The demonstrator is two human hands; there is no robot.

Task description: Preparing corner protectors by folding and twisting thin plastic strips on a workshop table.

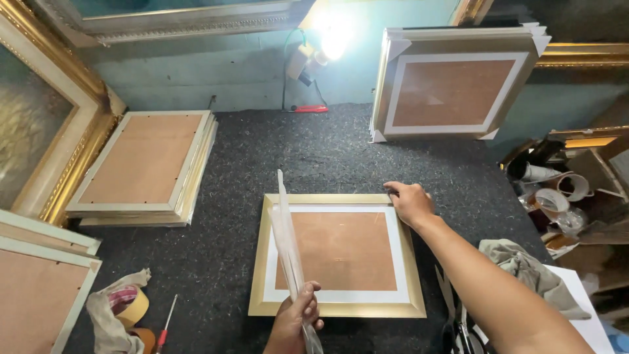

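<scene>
A gold picture frame (337,309) with a white mat and brown board lies flat on the dark felt table (314,151), right in front of me. My left hand (293,321) grips the near end of a thin clear sheet (286,233) held on edge over the frame's left side. My right hand (409,202) rests with fingers down on the frame's far right corner.
A stack of face-down frames (144,167) lies at the left. Another stack (452,82) leans on the back wall beside a lit lamp (324,42). Tape roll (131,305), rag and red screwdriver (164,328) sit near left; cloth (524,269) and scissors (455,318) near right.
</scene>
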